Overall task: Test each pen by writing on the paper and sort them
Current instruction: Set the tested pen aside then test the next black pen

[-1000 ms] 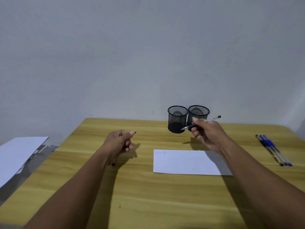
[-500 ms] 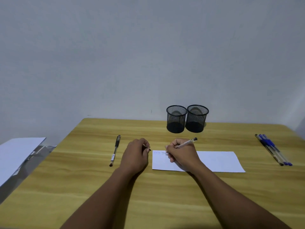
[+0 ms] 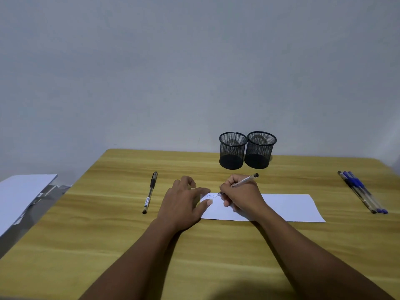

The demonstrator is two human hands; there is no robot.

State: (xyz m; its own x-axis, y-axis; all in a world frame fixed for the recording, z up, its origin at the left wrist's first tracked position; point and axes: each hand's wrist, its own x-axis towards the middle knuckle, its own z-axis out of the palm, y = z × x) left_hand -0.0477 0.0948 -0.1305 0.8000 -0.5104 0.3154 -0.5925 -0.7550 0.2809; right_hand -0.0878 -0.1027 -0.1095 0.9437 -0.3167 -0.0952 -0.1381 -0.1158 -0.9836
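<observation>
A white paper strip (image 3: 287, 207) lies on the wooden table (image 3: 216, 252). My right hand (image 3: 241, 194) grips a clear pen (image 3: 245, 180) with its tip on the paper's left end, beside small scribbles. My left hand (image 3: 184, 202) lies flat with spread fingers, thumb and forefinger pressing the paper's left edge. A black pen (image 3: 150, 191) lies to the left of my left hand. Several blue and black pens (image 3: 361, 191) lie in a row at the right. Two black mesh cups (image 3: 232, 150) (image 3: 260, 149) stand side by side at the back.
A white sheet (image 3: 19, 195) rests on a grey surface off the table's left side. A plain wall stands right behind the table's far edge.
My left hand has spread out from a loose fist and now presses the paper's left edge. The pen tip has come down onto the paper.
</observation>
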